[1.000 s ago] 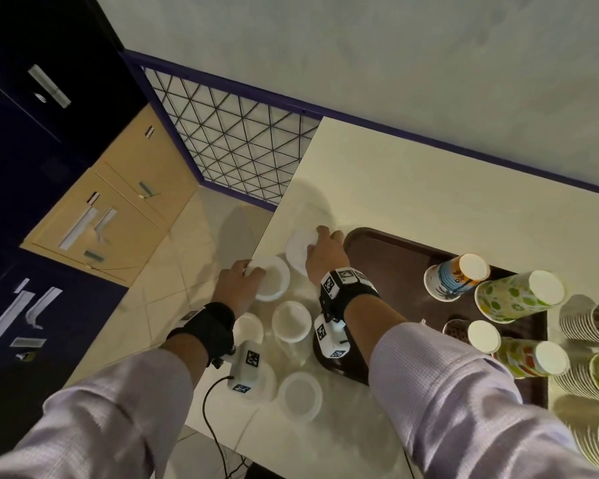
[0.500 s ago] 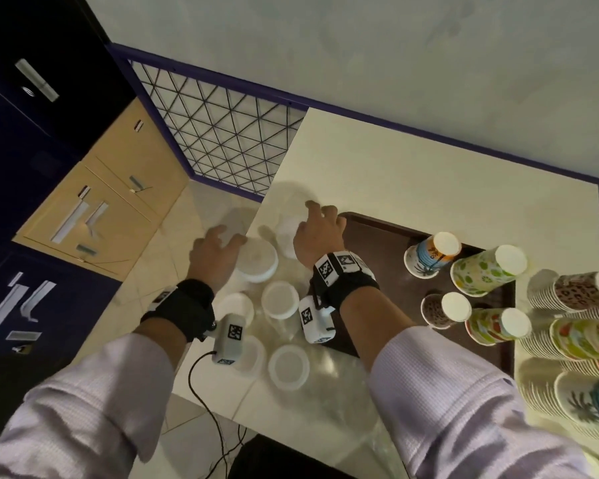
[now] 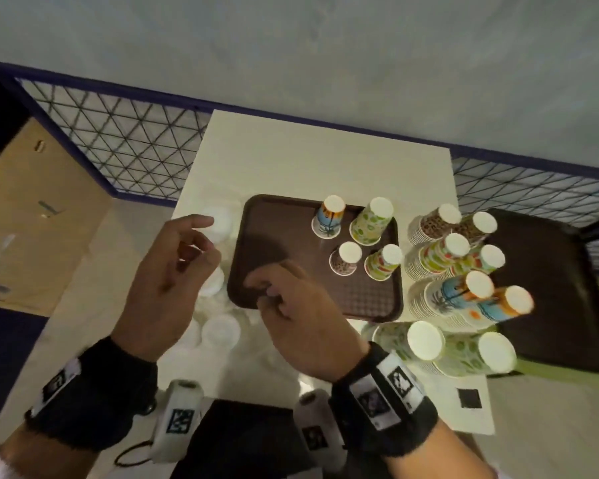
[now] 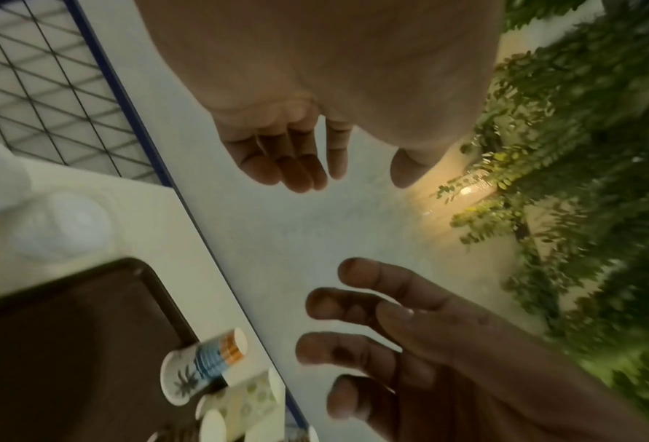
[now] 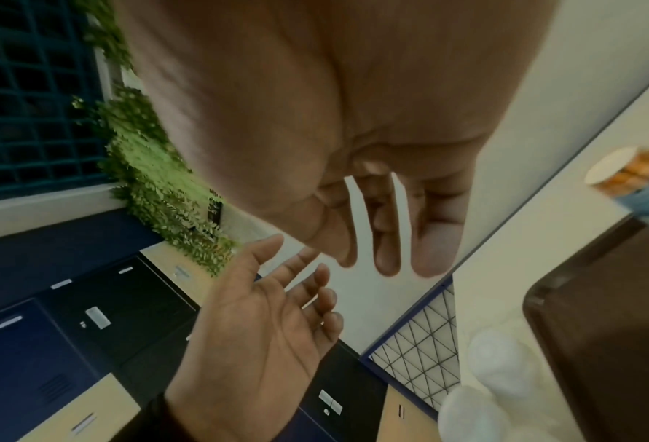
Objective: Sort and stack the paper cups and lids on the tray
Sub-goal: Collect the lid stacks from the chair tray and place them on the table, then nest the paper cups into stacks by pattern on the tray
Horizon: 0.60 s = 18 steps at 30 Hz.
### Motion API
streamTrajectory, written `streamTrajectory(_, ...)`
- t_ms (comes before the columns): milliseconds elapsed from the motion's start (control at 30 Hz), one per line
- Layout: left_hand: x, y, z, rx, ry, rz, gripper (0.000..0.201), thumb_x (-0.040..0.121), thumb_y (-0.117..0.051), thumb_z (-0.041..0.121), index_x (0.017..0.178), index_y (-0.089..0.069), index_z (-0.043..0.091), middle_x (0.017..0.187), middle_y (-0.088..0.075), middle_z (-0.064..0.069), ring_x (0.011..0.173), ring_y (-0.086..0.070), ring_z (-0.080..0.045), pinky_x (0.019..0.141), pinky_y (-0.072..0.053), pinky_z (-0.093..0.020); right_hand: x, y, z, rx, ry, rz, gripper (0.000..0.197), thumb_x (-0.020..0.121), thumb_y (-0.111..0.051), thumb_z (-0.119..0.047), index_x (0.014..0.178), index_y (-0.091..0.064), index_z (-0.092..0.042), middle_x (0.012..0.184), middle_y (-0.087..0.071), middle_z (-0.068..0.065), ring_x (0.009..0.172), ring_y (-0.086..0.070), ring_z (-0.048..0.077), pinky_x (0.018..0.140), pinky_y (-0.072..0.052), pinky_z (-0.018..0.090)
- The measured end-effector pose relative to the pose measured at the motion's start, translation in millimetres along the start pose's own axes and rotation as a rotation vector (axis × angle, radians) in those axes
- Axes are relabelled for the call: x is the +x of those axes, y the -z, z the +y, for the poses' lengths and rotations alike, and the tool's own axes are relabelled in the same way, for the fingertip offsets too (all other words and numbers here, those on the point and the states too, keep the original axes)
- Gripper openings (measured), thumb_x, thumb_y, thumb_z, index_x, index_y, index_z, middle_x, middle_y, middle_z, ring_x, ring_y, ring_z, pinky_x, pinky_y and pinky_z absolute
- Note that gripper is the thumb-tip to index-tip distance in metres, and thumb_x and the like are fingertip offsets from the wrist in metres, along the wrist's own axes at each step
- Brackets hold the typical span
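On the brown tray [image 3: 253,216] in front of me I count four paper cups, all upside down: one with a palm print [image 3: 328,216], one large with green spots [image 3: 370,221], one small brown-speckled [image 3: 346,259] and one with green and red marks [image 3: 382,262]. Just right of that tray stand eight stacks of cups [image 3: 440,259], two each of four prints. I see two trays in all, the second one [image 3: 561,288] dark, behind the stacks. White lids [image 3: 220,331] lie on the bench [image 3: 308,160] by my two hands; at least four show, the rest hidden.
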<state>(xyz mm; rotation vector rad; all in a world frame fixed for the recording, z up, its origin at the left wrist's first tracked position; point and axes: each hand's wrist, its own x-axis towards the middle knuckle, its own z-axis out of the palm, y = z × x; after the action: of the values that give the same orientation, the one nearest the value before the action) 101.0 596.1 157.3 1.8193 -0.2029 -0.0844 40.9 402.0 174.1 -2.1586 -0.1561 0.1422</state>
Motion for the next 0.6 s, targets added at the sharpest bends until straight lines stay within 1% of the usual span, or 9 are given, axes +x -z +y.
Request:
streamTrajectory(33,-6,-10,5,-0.012,0.001,-0.059,0.038,0.089,-0.057,0.043,0.127,-0.058,0.036,0.098,-0.062,0.004,0.088,-0.059,-0.018,0.083,-0.05,-0.036,-16,10,3,0.011,-0.004,-0.013,0.027,0.093,-0.057,-0.005,0.116,-0.066,-0.018,0.112,-0.06,-0.004,0.097,-0.059,0.006,0.084,-0.045,0.012)
streamTrajectory(67,-10,-21,9,-0.02,0.007,-0.123,0.04,0.089,-0.057,0.043,0.127,-0.058,0.034,0.097,-0.062,0.004,0.087,-0.059,-0.019,0.082,-0.051,-0.034,-32,20,6,0.01,-0.009,-0.023,0.026,0.094,-0.057,-0.007,0.114,-0.067,-0.019,0.11,-0.063,-0.007,0.097,-0.06,0.003,0.082,-0.043,0.008)
streamTrajectory(133,-17,-44,12,-0.007,0.014,-0.247,0.042,0.089,-0.059,0.045,0.129,-0.057,0.033,0.097,-0.063,0.002,0.088,-0.062,-0.019,0.083,-0.052,-0.033,-58,41,16,-0.015,-0.013,0.0,0.024,0.093,-0.058,-0.01,0.111,-0.067,-0.023,0.107,-0.064,-0.012,0.096,-0.06,-0.002,0.08,-0.043,0.008)
streamTrajectory(200,-20,-65,11,0.027,0.016,-0.342,0.041,0.09,-0.063,0.043,0.129,-0.056,0.035,0.098,-0.064,0.001,0.089,-0.064,-0.019,0.083,-0.053,-0.029,-80,63,33,-0.029,-0.014,0.093,0.026,0.091,-0.061,-0.005,0.108,-0.069,-0.024,0.102,-0.066,-0.013,0.093,-0.061,-0.004,0.079,-0.041,0.007)
streamTrajectory(267,-21,-88,6,0.077,0.045,-0.409,0.038,0.094,-0.069,0.031,0.129,-0.055,0.036,0.098,-0.065,0.004,0.09,-0.066,-0.018,0.082,-0.053,-0.026,-101,86,52,-0.073,-0.016,0.186,0.029,0.089,-0.063,-0.003,0.109,-0.069,-0.023,0.103,-0.064,-0.012,0.096,-0.061,0.001,0.081,-0.042,0.011)
streamTrajectory(367,-23,-128,-8,0.163,0.067,-0.472,0.046,0.092,-0.076,0.024,0.129,-0.053,0.039,0.097,-0.065,0.009,0.085,-0.067,-0.016,0.077,-0.056,-0.033,-128,117,81,-0.255,-0.054,0.302,0.029,0.089,-0.064,-0.01,0.112,-0.065,-0.027,0.111,-0.053,-0.009,0.106,-0.051,0.012,0.087,-0.043,0.026)
streamTrajectory(433,-30,-157,-22,0.164,0.091,-0.508,0.055,0.086,-0.08,0.028,0.13,-0.052,0.042,0.101,-0.063,0.01,0.083,-0.067,-0.017,0.074,-0.057,-0.033,-140,134,98,-0.324,-0.094,0.393,0.029,0.087,-0.067,-0.016,0.114,-0.065,-0.026,0.113,-0.049,-0.006,0.107,-0.046,0.017,0.09,-0.042,0.034)
streamTrajectory(500,-38,-188,-35,0.173,0.144,-0.566,0.069,0.08,-0.085,0.034,0.137,-0.047,0.044,0.113,-0.059,0.009,0.09,-0.069,-0.016,0.074,-0.057,-0.028,-149,143,111,-0.35,-0.122,0.432,0.034,0.085,-0.067,-0.026,0.118,-0.065,-0.023,0.116,-0.048,-0.002,0.108,-0.046,0.021,0.094,-0.041,0.036)
streamTrajectory(600,-51,-227,-55,0.289,0.198,-0.642,0.097,0.068,-0.089,0.05,0.148,-0.034,0.046,0.128,-0.049,0.011,0.104,-0.066,-0.011,0.078,-0.054,-0.022,-153,138,131,-0.382,-0.191,0.325,0.054,0.08,-0.065,-0.041,0.13,-0.056,-0.022,0.127,-0.043,0.005,0.118,-0.041,0.029,0.099,-0.035,0.033)
